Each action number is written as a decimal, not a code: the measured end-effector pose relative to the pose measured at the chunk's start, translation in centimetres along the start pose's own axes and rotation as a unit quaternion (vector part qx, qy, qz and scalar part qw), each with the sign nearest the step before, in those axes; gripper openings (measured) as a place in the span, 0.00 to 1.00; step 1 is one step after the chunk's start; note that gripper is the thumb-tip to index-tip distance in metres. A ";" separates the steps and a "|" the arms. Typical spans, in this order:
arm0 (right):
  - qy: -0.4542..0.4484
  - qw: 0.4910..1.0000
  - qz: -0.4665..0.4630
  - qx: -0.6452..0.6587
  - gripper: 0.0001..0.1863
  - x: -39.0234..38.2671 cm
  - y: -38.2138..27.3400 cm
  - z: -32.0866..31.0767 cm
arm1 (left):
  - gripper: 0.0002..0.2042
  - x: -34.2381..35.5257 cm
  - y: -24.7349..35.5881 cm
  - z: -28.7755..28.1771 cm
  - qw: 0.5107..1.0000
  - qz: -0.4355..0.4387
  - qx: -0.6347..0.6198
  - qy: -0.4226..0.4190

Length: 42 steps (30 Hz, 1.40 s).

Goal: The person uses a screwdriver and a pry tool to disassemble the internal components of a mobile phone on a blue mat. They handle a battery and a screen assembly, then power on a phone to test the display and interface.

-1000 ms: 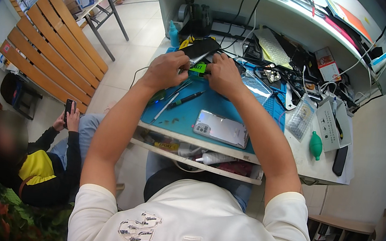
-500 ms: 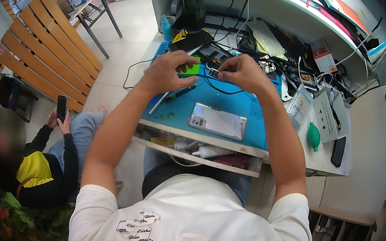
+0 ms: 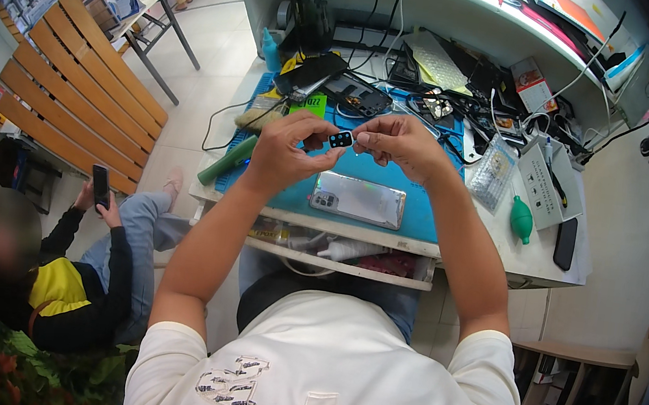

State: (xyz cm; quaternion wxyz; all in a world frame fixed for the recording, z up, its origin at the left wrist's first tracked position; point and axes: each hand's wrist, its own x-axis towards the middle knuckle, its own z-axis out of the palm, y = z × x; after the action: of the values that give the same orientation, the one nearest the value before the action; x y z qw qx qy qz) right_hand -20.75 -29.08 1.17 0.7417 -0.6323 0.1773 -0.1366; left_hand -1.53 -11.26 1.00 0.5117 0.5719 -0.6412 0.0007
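Between my hands, above the blue work mat (image 3: 292,202), is a small black camera lens cover (image 3: 341,139) with several round lens rings. My left hand (image 3: 292,147) pinches it between thumb and forefinger. The thumb and fingertips of my right hand (image 3: 399,148) close in at its right edge; whether they grip it too is hard to tell. Below my hands a silvery phone (image 3: 358,200) lies back up on the mat, its camera block at the left. Left of my left hand lies a brush with a green handle (image 3: 227,160), its pale bristles (image 3: 258,118) pointing away from me.
Phone parts and tangled cables (image 3: 435,106) crowd the back of the bench. A green blower bulb (image 3: 520,220), a dark phone (image 3: 565,243) and a white box (image 3: 542,182) stand at right. An open drawer (image 3: 341,264) juts out before me. A seated person (image 3: 78,268) is at left.
My hands have come nearer, and the lens cover has moved from my right fingers to my left fingertips. The green-handled brush now shows at left. The tweezers and pen-like tool no longer show.
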 end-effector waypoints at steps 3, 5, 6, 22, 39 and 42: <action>0.009 1.000 -0.005 -0.010 0.13 -0.5 0.0 0.6 | 0.14 -0.2 0.1 0.2 1.000 0.006 0.006 0.009; 0.011 1.000 -0.012 -0.025 0.13 -0.5 0.2 0.6 | 0.14 -0.3 0.1 0.4 1.000 0.011 0.003 0.012; 0.013 0.999 -0.017 -0.034 0.13 -0.5 0.4 0.5 | 0.14 -0.3 0.0 0.5 1.000 0.013 0.001 0.013; 0.149 0.915 -0.083 -0.365 0.06 -6.1 -0.6 4.1 | 0.13 -0.9 0.2 -2.1 0.995 -0.052 0.002 0.091; 0.117 0.861 -0.195 -0.454 0.10 -14.1 3.2 6.8 | 0.13 -8.7 0.8 -6.2 0.938 -0.327 -0.032 -0.107; 0.073 0.876 -0.179 -0.442 0.09 -14.9 3.4 8.1 | 0.14 -8.3 0.8 -6.6 0.906 -0.387 -0.024 -0.168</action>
State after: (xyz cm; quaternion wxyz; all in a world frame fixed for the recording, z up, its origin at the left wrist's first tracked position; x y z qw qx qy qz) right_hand -30.67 -14.94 0.24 0.3323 -0.9036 0.1568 -0.2203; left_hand 0.72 -1.02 -0.81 0.3704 0.7543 -0.4455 -0.3087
